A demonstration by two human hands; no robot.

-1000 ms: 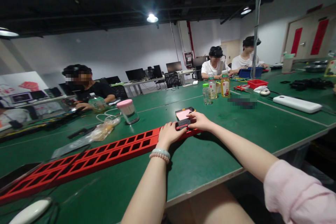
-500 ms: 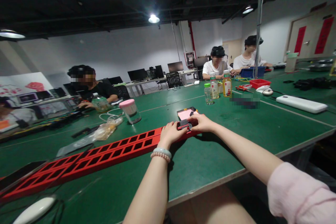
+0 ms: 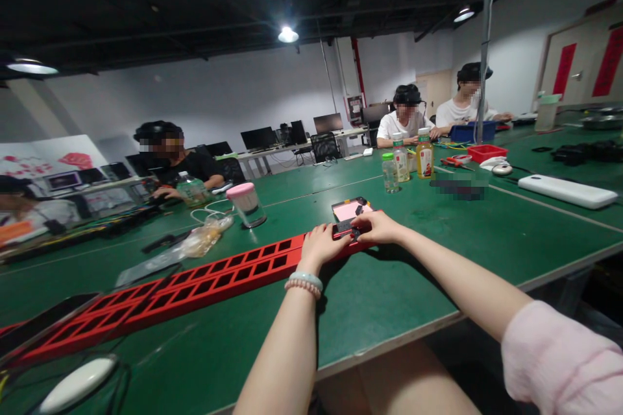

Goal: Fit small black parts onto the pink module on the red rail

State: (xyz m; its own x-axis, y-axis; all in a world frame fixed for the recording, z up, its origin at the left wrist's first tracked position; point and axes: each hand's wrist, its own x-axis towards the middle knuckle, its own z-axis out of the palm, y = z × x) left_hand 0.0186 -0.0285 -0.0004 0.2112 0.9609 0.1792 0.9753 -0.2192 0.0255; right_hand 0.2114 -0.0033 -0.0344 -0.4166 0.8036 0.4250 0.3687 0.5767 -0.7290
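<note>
A long red slotted rail (image 3: 214,282), with two rows of square openings, lies slantwise on the green table. My left hand (image 3: 322,245) is closed around its right end, fingers over the top. Close beside it, my right hand (image 3: 382,227) pinches a small dark part (image 3: 357,232) at the rail's end. Between the two hands a dark grey block (image 3: 343,227) sits on the rail. Just behind my fingers is a flat dark case with a pink inside (image 3: 346,209). My fingertips partly hide the dark part and the rail's end.
Left of my hands stand a pink-lidded jar (image 3: 247,206) and a plastic bag (image 3: 207,238). A phone (image 3: 48,324) rests across the rail's left end. Bottles (image 3: 425,155), a red tray (image 3: 487,154) and a white power bank (image 3: 567,191) are rightward. Several people sit around the table.
The view has shifted slightly, so everything appears a little further right. Both hands stay at the rail's end, with only small movement of the right fingers on the dark part.
</note>
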